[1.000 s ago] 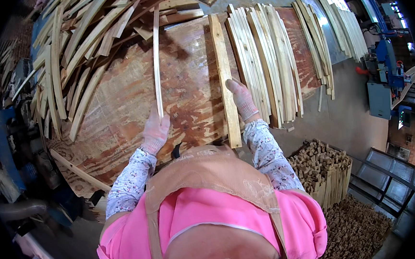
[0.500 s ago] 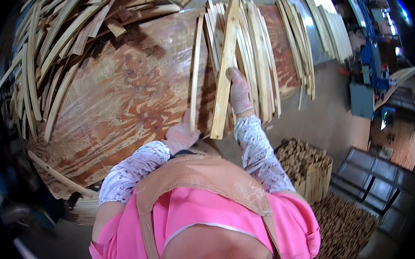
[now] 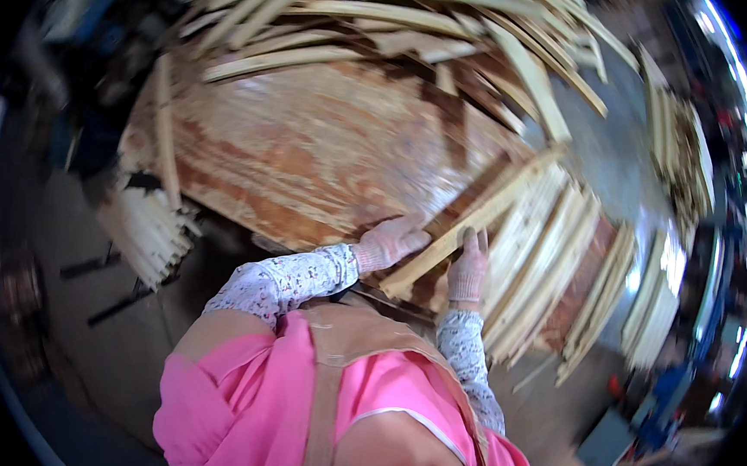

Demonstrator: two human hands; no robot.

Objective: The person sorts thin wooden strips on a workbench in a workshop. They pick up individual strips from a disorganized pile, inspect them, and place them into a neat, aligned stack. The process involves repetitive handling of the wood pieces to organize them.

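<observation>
Wooden strip, gloved hands either side, plywood beneath

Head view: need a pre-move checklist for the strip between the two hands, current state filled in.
1. Right hand at the wooden strip: ok, fingers at its right edge.
2. Left hand gripping the strip: cannot tell; it is beside the strip's near part, blurred.
3. Strip lined up with the row of strips: not ok; it is angled, near end apart from the row.
4. Strip flat on the table: cannot tell from this view.
5. Loose pile clear of both hands: ok, it lies toward the far side.
</observation>
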